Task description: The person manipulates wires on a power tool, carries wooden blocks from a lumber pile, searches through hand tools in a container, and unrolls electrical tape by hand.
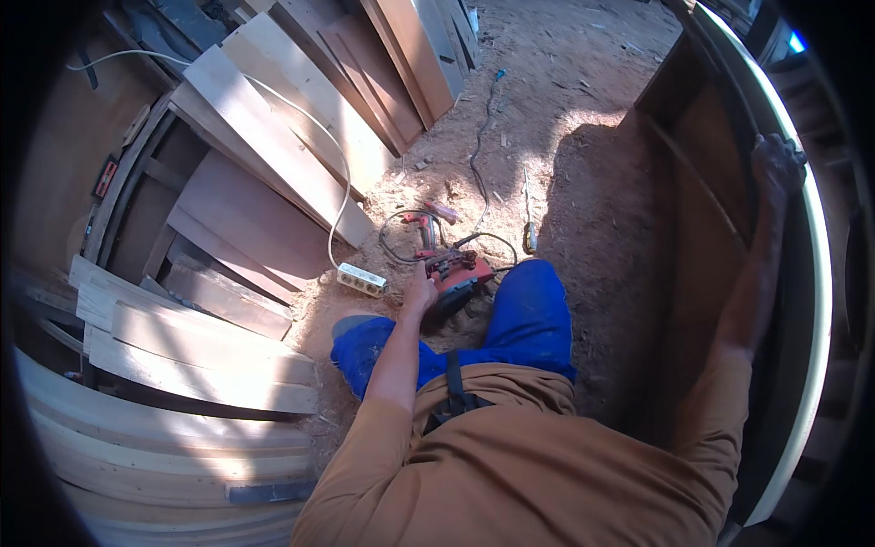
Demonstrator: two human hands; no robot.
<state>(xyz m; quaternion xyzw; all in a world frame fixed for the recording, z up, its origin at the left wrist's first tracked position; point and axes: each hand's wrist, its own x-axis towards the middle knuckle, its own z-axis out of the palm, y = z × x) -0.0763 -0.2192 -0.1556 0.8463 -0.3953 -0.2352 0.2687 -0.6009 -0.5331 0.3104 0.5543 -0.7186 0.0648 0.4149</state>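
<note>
The red power tool (476,273) is found on the ground (583,100) at the fingertips of the left hand (420,290), just ahead of it and to its right, between the person's knees. The tool is touched by that hand at its near left side; whether the fingers are closed around a part of it cannot be told, as they are partly hidden. Just beyond the left hand, a second red piece with an upright handle (426,233) is seen, encircled by a loop of black cord (383,239). Near the same hand, on its left, a power strip (362,281) is set down, joined to a white cable (343,169) that is draped over leaning boards (264,118) farther off. To the right of the left hand and farther ahead, a thin tool with a yellowish handle (530,239) is laid on the ground. Well apart on the other side, the upper edge of a large wooden panel (702,182) is grasped by the right hand (777,162), with its fingers bent over that edge.
</note>
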